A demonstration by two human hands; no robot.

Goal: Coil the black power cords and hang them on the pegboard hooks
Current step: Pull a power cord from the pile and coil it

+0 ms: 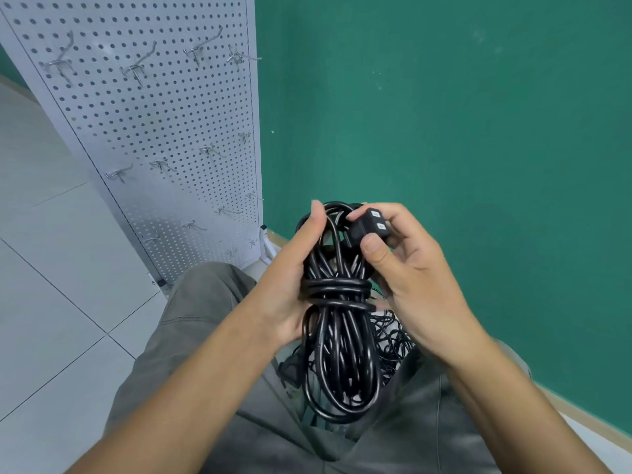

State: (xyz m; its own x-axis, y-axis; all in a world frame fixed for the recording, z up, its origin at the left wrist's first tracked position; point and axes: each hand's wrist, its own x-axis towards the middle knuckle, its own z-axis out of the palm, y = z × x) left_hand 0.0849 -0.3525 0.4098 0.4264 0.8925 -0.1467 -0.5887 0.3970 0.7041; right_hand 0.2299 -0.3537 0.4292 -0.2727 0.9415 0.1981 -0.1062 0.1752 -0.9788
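A coiled black power cord point(342, 357) hangs upright in front of me, bound around its waist by a few turns of its own cable. My left hand point(290, 282) grips the bundle from the left at the wrapped part. My right hand point(410, 268) pinches the cord's black plug point(367, 227) at the top of the coil, thumb pressing on it. The white pegboard point(154, 124) stands to the left with several bare metal hooks point(136, 68). No cord hangs on it.
More loose black cords point(390, 336) lie tangled on the floor behind the coil, between my knees in grey trousers point(205, 323). A green wall point(444, 131) fills the right side. Pale floor tiles point(51, 268) spread out at the left of the pegboard's base.
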